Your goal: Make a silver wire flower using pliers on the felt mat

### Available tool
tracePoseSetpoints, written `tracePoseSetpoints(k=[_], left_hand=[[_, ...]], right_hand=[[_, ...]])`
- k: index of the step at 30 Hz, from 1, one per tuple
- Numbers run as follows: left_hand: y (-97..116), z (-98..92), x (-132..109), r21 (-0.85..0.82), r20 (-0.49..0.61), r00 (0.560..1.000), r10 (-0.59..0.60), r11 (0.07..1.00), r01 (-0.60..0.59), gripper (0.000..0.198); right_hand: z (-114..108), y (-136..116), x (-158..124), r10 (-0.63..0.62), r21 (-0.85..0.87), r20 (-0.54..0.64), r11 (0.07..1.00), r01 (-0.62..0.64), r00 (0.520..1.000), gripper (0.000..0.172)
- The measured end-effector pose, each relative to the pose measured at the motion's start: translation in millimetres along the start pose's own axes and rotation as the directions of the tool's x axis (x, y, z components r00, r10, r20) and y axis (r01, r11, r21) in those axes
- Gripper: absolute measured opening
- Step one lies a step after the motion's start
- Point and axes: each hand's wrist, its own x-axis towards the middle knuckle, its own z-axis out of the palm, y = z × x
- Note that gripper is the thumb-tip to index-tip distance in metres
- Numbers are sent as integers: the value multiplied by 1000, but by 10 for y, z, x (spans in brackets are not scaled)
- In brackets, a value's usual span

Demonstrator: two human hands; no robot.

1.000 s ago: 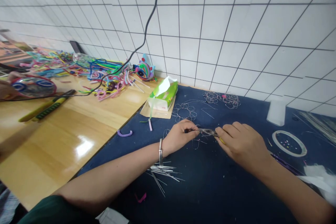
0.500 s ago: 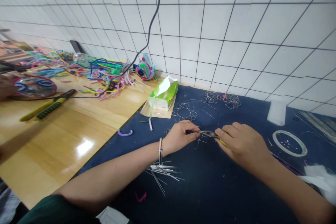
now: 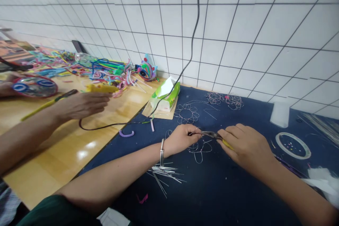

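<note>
My right hand is closed round the yellow handles of a pair of pliers, whose jaws point left. The jaw tips meet my left hand, which pinches a thin wire piece. Loops of this wire piece, with small beads on it, hang below my left fingers. A finished-looking wire flower shape lies just behind my hands. Beneath my left wrist is a bunch of short silver wires. The exact spot between the jaws is too small to make out.
A co-worker's hand holds a yellow glue gun with a trailing black cord. Colourful pipe cleaners pile along the wall. A green tissue pack, wire coils and a round lid with beads surround the dark mat.
A co-worker's hand with the yellow glue gun has come in at left, and its cord has swung right. The wire loops hang lower under my left hand; my hands barely moved.
</note>
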Motion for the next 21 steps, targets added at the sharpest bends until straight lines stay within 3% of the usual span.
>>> tracePoseSetpoints(k=[14,21], left_hand=[[-41,16,5,-101,21,999,-40,994,42,17],[-16,-3,15,-122,-35,997,-66,991,61,17]], right_hand=[[34,-3,8,32,17,-43,999,-31,999,21],[42,0,13,70,7,-37,998,-70,997,20]])
